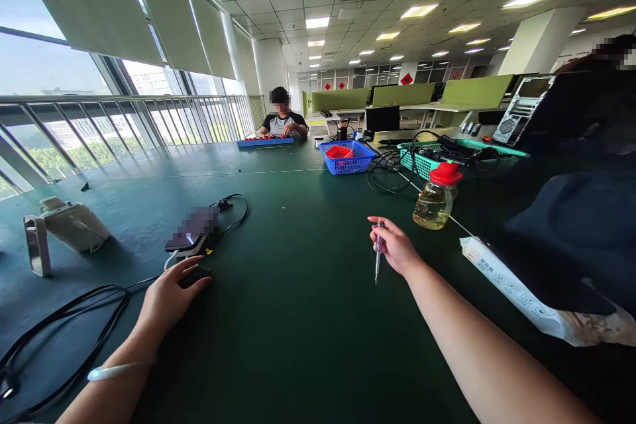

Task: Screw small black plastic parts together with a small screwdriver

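Screwdriver (378, 252) near jar (437, 195) of yellowish liquid (430, 218)

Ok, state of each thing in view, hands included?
Right hand: gripping screwdriver
Screwdriver: tip down
Left hand: at small dark object, grip unclear
Jar: upright, red lid on, part-filled
Blue basket: holding red tray
Green basket: loaded with cables
Blinds: partly lowered
Ceiling lights: on

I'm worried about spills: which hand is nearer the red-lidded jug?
Right. Your right hand, holding the screwdriver, is just left of the jug; your left hand is much farther left.
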### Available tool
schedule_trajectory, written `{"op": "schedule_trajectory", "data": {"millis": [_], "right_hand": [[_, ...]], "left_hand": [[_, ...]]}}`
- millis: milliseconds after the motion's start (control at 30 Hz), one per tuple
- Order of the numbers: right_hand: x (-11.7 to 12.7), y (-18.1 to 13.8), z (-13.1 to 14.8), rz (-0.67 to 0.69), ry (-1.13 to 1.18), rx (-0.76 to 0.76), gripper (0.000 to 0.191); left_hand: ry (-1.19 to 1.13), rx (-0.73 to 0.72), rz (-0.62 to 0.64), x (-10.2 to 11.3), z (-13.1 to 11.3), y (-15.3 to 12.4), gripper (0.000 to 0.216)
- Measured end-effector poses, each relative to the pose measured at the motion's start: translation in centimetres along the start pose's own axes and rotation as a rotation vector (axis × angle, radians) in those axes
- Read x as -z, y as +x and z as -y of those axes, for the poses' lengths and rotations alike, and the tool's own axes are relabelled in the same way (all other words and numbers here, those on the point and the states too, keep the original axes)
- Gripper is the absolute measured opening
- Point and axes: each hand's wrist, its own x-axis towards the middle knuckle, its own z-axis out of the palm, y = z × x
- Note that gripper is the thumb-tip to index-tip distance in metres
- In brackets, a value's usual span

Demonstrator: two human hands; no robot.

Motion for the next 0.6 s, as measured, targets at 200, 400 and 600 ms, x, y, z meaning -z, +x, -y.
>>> {"op": "schedule_trajectory", "data": {"millis": [200, 400, 600], "right_hand": [[0.0, 0.0, 0.0, -0.007, 0.009, 0.000, 0.039], [0.0, -0.1, 0.0, -0.013, 0.006, 0.002, 0.038], [-0.1, 0.0, 0.2, -0.041, 0.042, -0.001, 0.041]], "left_hand": [[0.020, 0.013, 0.018, -0.1, 0.7, 0.1, 0.058], [0.051, -0.005, 0.071, -0.3, 0.6, 0.0, 0.066], [0.135, 0.013, 0.039, 0.8, -0.5, -0.3, 0.056]]}}
